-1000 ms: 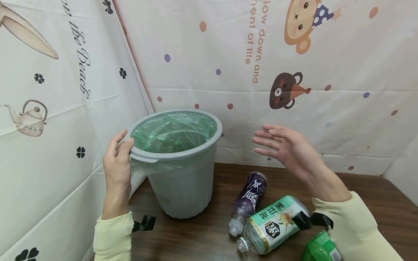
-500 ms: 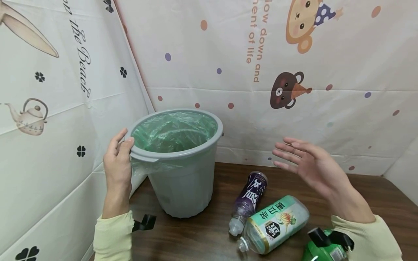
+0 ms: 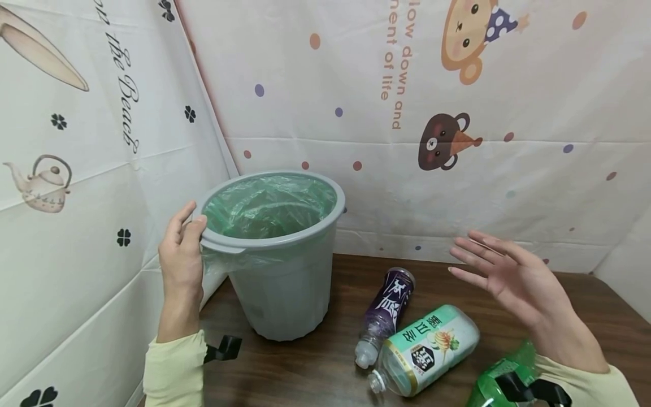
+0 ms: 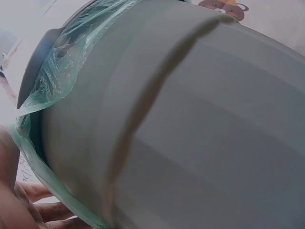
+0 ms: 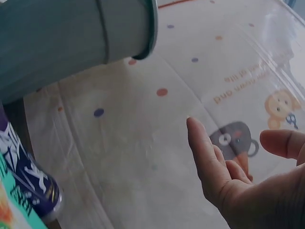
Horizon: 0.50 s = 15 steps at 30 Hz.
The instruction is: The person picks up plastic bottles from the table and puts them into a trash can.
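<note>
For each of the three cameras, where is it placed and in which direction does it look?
Head: worn high, looking forward and down at the grey plastic bin, both forearms, left hand on its rim, right hand open.
Left wrist: pressed close to the bin wall and green liner bag; fingers show.
Right wrist: low, looking up past the open palm.
Shared: all show the bin; head and right wrist share the purple bottle.

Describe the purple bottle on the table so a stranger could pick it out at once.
Start at the grey bin with the green liner, which the left hand grips at the rim. Just right of it on the brown table lies the purple bottle. It is slimmer and darker than the green-labelled bottle beside it.
</note>
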Available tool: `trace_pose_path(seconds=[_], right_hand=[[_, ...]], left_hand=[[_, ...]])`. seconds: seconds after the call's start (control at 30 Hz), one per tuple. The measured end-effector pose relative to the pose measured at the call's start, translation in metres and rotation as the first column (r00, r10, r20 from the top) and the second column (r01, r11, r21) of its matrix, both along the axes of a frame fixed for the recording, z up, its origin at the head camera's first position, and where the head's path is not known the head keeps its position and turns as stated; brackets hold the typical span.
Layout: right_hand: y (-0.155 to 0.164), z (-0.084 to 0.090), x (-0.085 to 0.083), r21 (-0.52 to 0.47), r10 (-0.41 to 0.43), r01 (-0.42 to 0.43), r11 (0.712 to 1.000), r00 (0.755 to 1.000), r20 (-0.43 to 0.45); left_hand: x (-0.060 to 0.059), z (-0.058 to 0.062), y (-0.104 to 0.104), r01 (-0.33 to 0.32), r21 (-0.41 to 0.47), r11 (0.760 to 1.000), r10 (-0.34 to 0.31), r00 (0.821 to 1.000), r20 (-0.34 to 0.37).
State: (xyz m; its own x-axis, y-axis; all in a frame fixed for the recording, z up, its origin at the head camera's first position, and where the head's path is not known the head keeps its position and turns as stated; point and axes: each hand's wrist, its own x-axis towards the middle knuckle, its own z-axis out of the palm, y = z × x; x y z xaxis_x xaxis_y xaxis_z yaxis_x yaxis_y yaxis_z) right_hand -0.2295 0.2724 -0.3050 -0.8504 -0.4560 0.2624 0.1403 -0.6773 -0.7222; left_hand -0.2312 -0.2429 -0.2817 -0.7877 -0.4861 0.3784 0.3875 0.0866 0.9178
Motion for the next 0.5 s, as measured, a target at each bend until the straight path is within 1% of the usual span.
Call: trace_pose_path(seconds=[0.03, 0.13, 0.23, 0.3, 0.4, 0.47, 0.5], right_hand=[[0.002, -0.001, 0.001, -0.001, -0.008, 0.008, 1.0, 1.0, 0.003], [0.01, -0.005, 0.003, 0.036, -0.056, 0.056, 0.998, 0.998, 0.006], [0.018, -0.009, 0.005, 0.105, -0.104, 0.104, 0.989, 0.995, -0.011], [0.023, -0.013, 0.006, 0.16, -0.125, 0.129, 0.979, 0.992, -0.037], [0.03, -0.017, 0.006, 0.254, -0.155, 0.17, 0.952, 0.985, -0.079], [0.034, -0.02, 0.007, 0.293, -0.154, 0.174, 0.94, 0.984, -0.092], [0.037, -0.022, 0.007, 0.304, -0.143, 0.165, 0.938, 0.985, -0.093]], left_hand=[[0.0, 0.0, 0.0, 0.001, 0.0, 1.0, -0.001, 1.0, -0.001], [0.0, 0.0, 0.0, 0.005, 0.004, 1.0, -0.005, 1.0, -0.004], [0.0, 0.0, 0.0, 0.003, 0.003, 1.0, -0.003, 1.0, -0.002], [0.0, 0.0, 0.0, -0.001, 0.005, 1.0, 0.001, 1.0, -0.003], [-0.001, 0.0, 0.0, -0.004, 0.007, 1.0, 0.005, 1.0, -0.007], [-0.001, 0.0, 0.0, 0.001, 0.009, 1.0, -0.001, 1.0, -0.01], [-0.001, 0.0, 0.001, 0.005, 0.008, 1.0, -0.005, 1.0, -0.01]])
